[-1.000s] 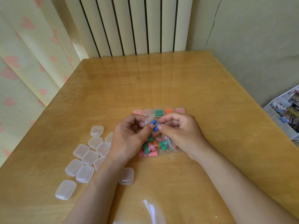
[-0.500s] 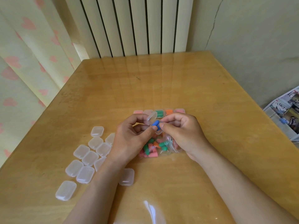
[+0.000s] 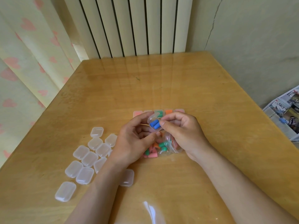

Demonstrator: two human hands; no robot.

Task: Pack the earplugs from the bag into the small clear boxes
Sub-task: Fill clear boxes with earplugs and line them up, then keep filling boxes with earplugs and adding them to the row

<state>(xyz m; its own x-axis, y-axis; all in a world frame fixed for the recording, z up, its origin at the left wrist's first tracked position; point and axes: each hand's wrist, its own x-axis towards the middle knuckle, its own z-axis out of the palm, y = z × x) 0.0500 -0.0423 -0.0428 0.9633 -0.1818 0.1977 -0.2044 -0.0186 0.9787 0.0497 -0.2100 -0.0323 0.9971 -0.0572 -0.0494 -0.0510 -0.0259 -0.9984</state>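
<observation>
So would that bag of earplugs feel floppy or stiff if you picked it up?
Probably floppy: the bag is thin, crinkled clear film slumping on the table. Likely light, since it holds only small foam-looking earplugs. They would probably shift around inside.

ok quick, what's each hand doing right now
left hand: holds the open clear box with two blue earplugs
right hand: curled, fingertip at the box; grip cannot be told

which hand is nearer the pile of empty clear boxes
Left. The left hand sits right beside the empty boxes, its wrist over their edge; the right hand is farther off, over the bag.
</observation>
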